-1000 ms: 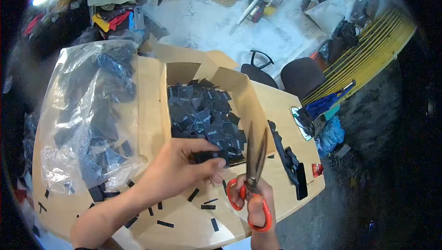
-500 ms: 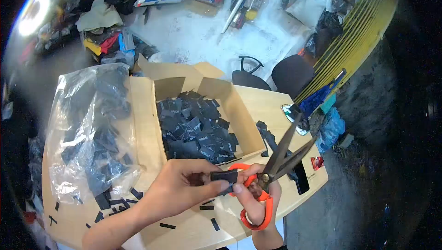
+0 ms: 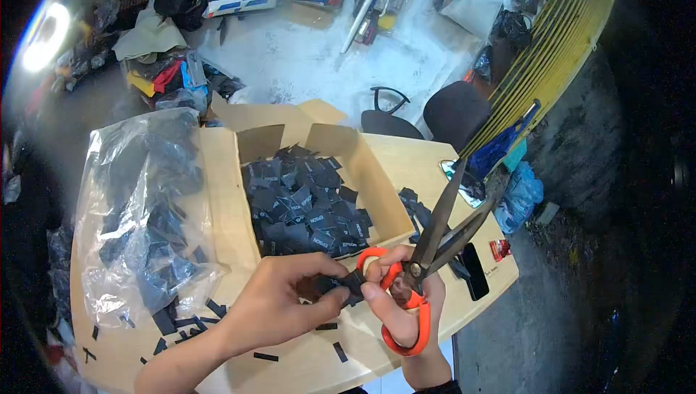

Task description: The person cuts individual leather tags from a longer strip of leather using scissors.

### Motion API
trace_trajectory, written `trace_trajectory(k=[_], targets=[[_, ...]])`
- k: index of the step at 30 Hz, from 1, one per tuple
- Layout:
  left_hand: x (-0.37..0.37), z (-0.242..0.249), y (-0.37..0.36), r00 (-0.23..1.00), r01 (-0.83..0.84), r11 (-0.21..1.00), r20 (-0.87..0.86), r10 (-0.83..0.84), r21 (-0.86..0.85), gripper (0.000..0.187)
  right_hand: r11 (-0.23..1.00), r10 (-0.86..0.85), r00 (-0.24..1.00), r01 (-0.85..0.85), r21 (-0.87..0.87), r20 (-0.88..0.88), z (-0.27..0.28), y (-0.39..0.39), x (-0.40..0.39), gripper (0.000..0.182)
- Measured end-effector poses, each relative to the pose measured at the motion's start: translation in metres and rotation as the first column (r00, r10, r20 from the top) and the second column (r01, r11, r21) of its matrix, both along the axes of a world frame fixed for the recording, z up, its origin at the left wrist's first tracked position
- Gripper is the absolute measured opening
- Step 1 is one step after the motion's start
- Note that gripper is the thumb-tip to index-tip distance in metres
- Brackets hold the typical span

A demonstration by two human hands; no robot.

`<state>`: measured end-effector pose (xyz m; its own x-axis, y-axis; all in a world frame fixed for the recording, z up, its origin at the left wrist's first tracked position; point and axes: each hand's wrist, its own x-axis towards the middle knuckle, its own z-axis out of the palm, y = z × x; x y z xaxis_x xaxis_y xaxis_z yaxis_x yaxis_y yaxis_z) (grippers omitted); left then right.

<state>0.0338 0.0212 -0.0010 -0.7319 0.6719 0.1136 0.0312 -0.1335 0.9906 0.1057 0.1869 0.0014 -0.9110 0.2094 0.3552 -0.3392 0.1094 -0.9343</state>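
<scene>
Between thumb and fingers, my left hand [image 3: 290, 294] pinches a small black fabric label [image 3: 341, 287]. My right hand [image 3: 406, 307] has its fingers through the orange handles of large scissors [image 3: 417, 269], whose dark blades stand apart and point up and away. The thumb and a fingertip of that hand also touch the label's right end. Just beyond both hands is an open cardboard box [image 3: 377, 198] holding many black labels [image 3: 301, 202], some with white lettering.
A clear plastic bag [image 3: 145, 213] with dark pieces lies on the left of the wooden table [image 3: 290, 376]. Black offcuts [image 3: 266, 356] are scattered near the front. At right are a phone [image 3: 475, 271] and a red packet [image 3: 499, 250]. A dark chair [image 3: 455, 115] stands behind.
The label between my hands has turned and looks folded or bunched now. My right fingers have shifted on it. The scissors stay in my right hand with blades apart.
</scene>
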Motion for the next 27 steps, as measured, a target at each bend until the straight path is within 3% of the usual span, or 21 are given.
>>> trace_trajectory(k=[7,10,13,15,19,27], targets=[[-0.003,0.009,-0.003,0.997,-0.036,0.999,0.061,0.036,-0.008,0.020,0.998,-0.020,0.999,0.022,-0.056,0.036,-0.011,-0.004,-0.002,0.031],[-0.002,0.001,0.006,0.991,-0.124,0.982,0.068,0.115,0.140,0.025,0.995,-0.035,0.999,0.033,-0.098,-0.018,-0.012,-0.007,-0.003,0.030],[-0.001,0.002,0.008,0.988,-0.083,0.989,0.137,0.066,0.122,0.027,0.986,-0.066,0.994,0.051,-0.157,-0.089,-0.014,-0.012,-0.005,0.030],[-0.001,0.006,0.005,0.941,0.001,0.997,0.337,-0.029,0.081,0.025,0.990,-0.092,0.991,0.081,-0.112,-0.096,-0.017,-0.014,-0.005,0.030],[-0.002,-0.005,0.006,0.964,-0.043,0.995,0.267,0.017,0.093,0.015,0.984,-0.102,0.982,0.076,-0.160,-0.157,-0.021,-0.017,-0.005,0.032],[-0.002,-0.005,0.007,0.976,-0.074,0.997,0.206,0.066,0.035,0.011,0.987,-0.115,0.988,0.102,-0.125,-0.104,-0.020,-0.013,-0.001,0.031]])
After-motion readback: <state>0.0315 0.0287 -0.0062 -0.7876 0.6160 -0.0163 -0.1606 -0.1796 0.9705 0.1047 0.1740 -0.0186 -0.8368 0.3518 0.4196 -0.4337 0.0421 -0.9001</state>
